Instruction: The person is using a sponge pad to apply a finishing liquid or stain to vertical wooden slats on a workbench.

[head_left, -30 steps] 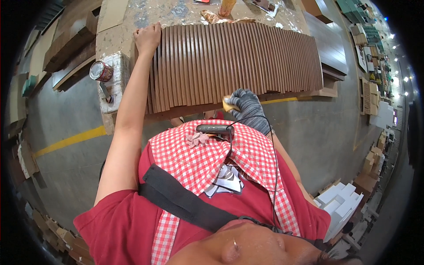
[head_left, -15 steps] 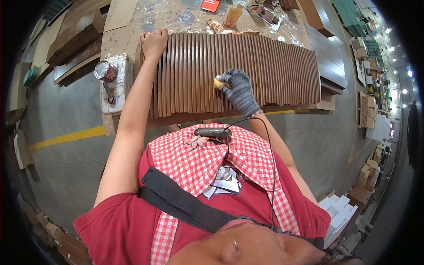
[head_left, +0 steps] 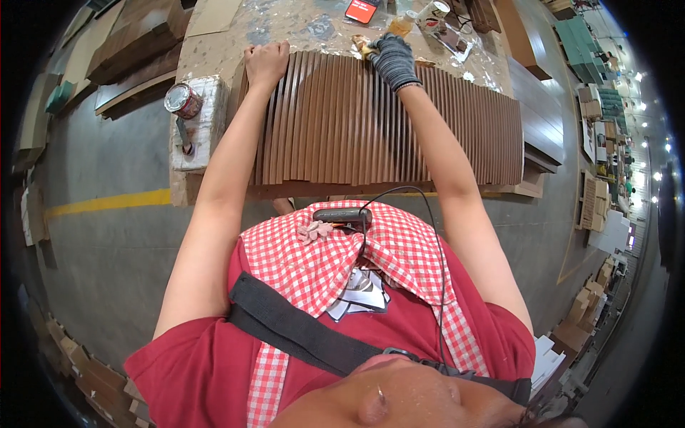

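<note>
A row of narrow brown wooden strips (head_left: 342, 121) lies side by side across the table in front of me. At the far left corner of the row, my bare left hand (head_left: 267, 64) is closed over the ends of the outermost strips, its fingertips partly hidden. My right hand (head_left: 394, 60), in a grey knit glove, is at the far edge of the row, right of the middle. It grips a yellow sponge (head_left: 367, 52), mostly covered by the fingers.
On a white block (head_left: 198, 146) at the left stand a paint can (head_left: 183, 100) and a brush (head_left: 185, 135). Beyond the strips are a bottle of amber liquid (head_left: 402, 26), a white can (head_left: 432, 14) and a red card (head_left: 361, 11). Dark panels (head_left: 539, 107) are stacked at the right.
My right hand has moved with the sponge from the near middle of the strips to their far edge. The left hand keeps its place at the far left corner.
</note>
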### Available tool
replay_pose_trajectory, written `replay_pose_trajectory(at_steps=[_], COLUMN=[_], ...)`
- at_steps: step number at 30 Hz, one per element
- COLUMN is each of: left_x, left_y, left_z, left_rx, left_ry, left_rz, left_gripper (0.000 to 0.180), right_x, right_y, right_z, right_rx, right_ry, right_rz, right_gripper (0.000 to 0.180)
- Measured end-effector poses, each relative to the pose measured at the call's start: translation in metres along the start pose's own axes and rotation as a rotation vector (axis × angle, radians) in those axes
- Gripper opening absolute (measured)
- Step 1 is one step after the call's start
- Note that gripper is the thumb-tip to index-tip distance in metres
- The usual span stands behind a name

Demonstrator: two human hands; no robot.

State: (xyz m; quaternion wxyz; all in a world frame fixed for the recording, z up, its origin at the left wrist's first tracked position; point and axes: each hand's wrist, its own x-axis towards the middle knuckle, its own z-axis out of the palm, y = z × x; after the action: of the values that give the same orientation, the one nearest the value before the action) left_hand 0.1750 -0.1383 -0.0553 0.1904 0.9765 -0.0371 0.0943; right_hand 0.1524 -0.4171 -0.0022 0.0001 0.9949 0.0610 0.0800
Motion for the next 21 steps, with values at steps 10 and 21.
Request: replay_pose_trajectory(at_steps=[10,21], left_x=[0.003,-0.003], left_y=[-0.01,-0.009], left_z=[0.012,0.009], left_rx=[0.053,-0.02], left_ry=[0.043,0.104], left_rz=[0.041,0.077], left_gripper=[0.051,0.06], right_x=[-0.05,-0.256], right_y=[-0.01,-0.046], right_z=[0.007,0.002], right_rx=[0.207,0.668], right_ry=[0.067,-0.048], right_rz=[-0.003,0.094], right_gripper=[0.029,0.027])
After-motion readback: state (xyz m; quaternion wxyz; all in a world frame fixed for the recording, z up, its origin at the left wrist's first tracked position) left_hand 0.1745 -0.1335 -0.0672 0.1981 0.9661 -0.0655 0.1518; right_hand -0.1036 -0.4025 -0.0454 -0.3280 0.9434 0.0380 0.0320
